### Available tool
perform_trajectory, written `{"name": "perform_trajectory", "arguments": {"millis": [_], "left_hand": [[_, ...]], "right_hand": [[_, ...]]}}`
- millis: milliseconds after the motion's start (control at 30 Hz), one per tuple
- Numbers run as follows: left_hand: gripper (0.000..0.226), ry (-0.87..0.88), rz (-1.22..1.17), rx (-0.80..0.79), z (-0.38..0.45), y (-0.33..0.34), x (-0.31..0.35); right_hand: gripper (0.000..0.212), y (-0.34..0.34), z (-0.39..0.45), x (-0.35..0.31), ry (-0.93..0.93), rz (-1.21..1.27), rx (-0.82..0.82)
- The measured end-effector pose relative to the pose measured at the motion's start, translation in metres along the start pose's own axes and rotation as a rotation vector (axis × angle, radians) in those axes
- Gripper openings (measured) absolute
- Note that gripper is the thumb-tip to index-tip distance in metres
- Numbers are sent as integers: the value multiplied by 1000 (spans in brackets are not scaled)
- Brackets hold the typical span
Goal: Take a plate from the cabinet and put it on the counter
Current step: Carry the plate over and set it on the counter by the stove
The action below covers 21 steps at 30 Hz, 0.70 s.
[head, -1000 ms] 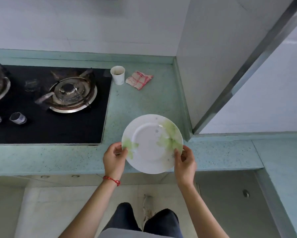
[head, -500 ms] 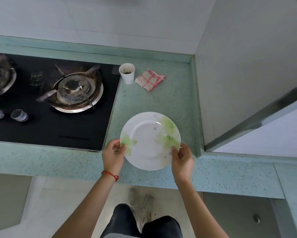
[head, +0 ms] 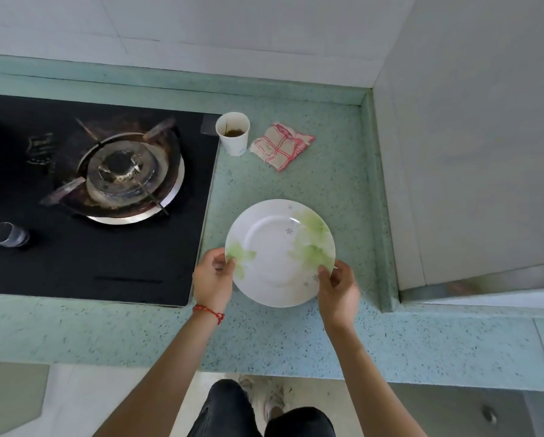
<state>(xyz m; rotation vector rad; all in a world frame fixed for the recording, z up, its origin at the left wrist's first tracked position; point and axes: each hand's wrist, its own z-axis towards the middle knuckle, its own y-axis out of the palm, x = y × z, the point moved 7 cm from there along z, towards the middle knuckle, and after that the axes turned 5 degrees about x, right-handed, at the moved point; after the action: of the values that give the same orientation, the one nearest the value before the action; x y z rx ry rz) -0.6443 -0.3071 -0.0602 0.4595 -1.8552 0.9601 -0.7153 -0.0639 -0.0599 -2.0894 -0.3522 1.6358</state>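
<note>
A white plate point(head: 277, 257) with green leaf prints is over the pale green speckled counter point(head: 296, 335), just right of the stove. My left hand point(head: 213, 280) grips its left rim with thumb on top. My right hand point(head: 338, 291) grips the lower right rim the same way. I cannot tell whether the plate touches the counter or hovers just above it. The cabinet it came from is out of view.
A black gas stove point(head: 85, 197) with a burner fills the left. A paper cup point(head: 233, 133) with some liquid and a folded red-checked cloth point(head: 281, 146) sit behind the plate. A white wall panel point(head: 472, 152) bounds the counter on the right.
Both hands carried the plate forward from the counter's front edge to over the counter surface. The camera tilted down and closer.
</note>
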Motion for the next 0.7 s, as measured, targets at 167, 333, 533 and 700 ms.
{"name": "perform_trajectory", "arguments": {"millis": [167, 333, 533, 700], "left_hand": [[19, -20, 10, -8, 8, 4, -1], [21, -25, 45, -20, 15, 5, -6], [21, 12, 92, -19, 16, 6, -7], [19, 65, 133, -26, 17, 7, -3]], "right_hand": [[25, 8, 7, 1, 33, -19, -1], [27, 14, 11, 2, 39, -67, -7], [28, 17, 12, 3, 26, -124, -11], [28, 18, 15, -1, 2, -177, -22]]}}
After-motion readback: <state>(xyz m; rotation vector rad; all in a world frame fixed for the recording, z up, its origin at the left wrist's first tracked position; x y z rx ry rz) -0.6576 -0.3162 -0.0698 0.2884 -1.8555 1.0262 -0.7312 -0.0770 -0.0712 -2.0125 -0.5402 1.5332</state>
